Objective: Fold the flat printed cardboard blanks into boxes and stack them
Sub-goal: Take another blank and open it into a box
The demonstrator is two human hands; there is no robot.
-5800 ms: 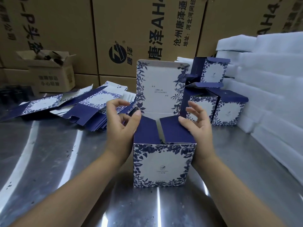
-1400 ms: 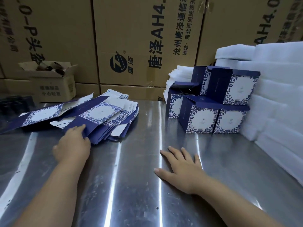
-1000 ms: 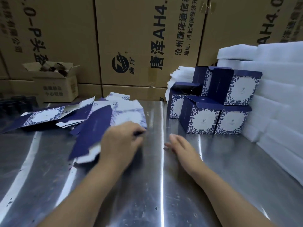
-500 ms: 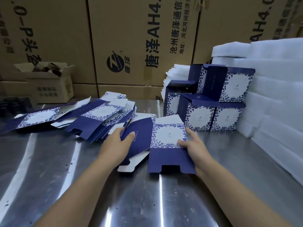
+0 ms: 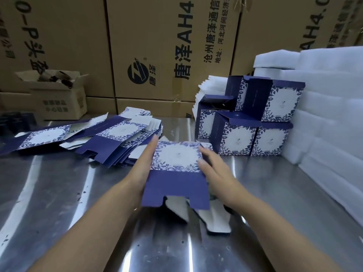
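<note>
A navy and white floral cardboard blank [image 5: 176,173] is held just above the steel table [image 5: 59,193], its printed panel facing up and its white flaps hanging toward me. My left hand [image 5: 144,165] presses its left edge and my right hand [image 5: 214,171] presses its right edge. A loose pile of flat blanks [image 5: 117,138] lies to the left. Several folded boxes [image 5: 253,122] are stacked in two layers at the back right.
White foam sheets [image 5: 324,114] are piled along the right side. Large brown cartons [image 5: 157,46] form a wall behind the table. A small open carton [image 5: 59,95] sits at the back left, with dark items beside it.
The blank has come off the pile toward me and now sits between both hands, squeezed from its sides. Before that, a finished box went onto the stack at the back right.
</note>
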